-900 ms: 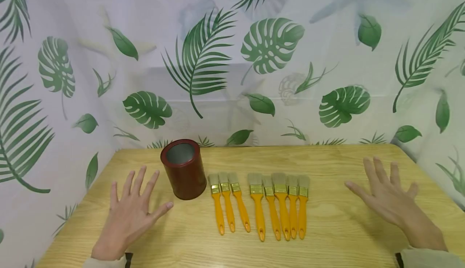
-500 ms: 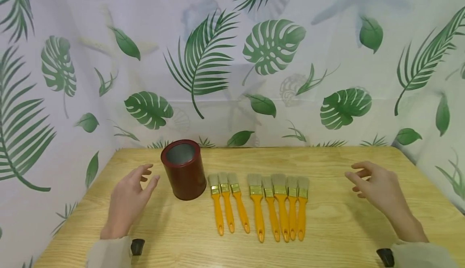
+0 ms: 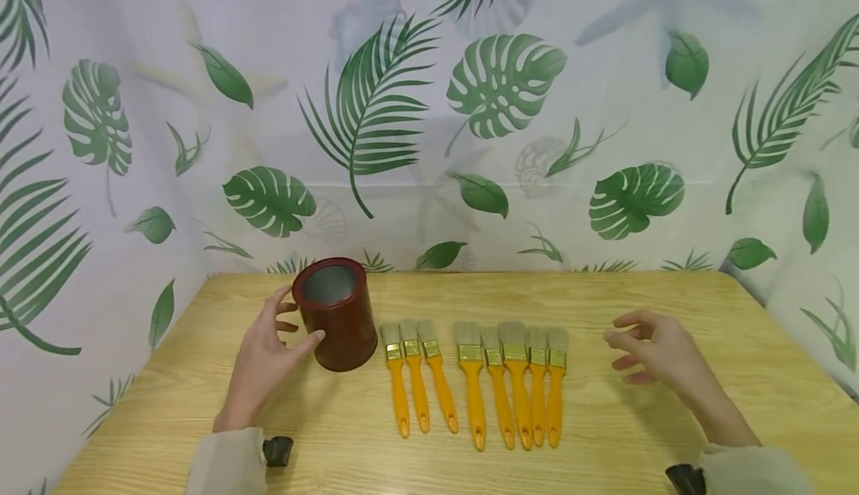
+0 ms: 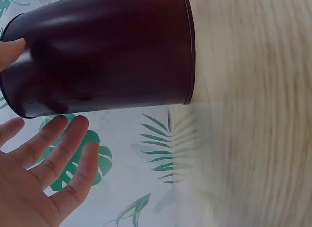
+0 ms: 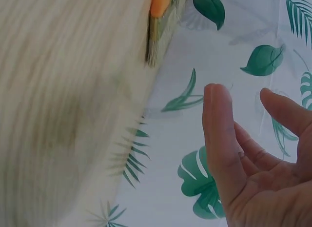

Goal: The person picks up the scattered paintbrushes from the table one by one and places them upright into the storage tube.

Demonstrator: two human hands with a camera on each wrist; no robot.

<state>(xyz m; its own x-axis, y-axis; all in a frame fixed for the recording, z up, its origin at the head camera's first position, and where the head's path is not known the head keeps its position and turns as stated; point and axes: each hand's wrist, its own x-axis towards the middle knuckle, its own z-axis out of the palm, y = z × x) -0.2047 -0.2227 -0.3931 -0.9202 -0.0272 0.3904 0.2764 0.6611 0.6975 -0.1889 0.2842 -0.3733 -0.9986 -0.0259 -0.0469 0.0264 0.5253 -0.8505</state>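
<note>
A dark red open-topped can (image 3: 345, 335) stands upright at the left of the table. My left hand (image 3: 260, 355) is beside it, thumb in front and fingers at its left side. The left wrist view has the fingers spread just apart from the can (image 4: 112, 56); whether the thumb touches it I cannot tell. Three small paintbrushes (image 3: 417, 376) with orange handles lie right of the can, bristles away from me. Another row of several paintbrushes (image 3: 513, 383) lies farther right. My right hand (image 3: 661, 353) hovers right of these, fingers loosely bent and holding nothing.
The wooden table (image 3: 604, 450) bears the can and brushes. A white curtain (image 3: 416, 130) with green leaf prints hangs behind the table and along its sides.
My left hand has moved right to the can, its spread fingers now bent about it. My right hand has moved left towards the brushes, its fingers less straight. Can and brushes stay put.
</note>
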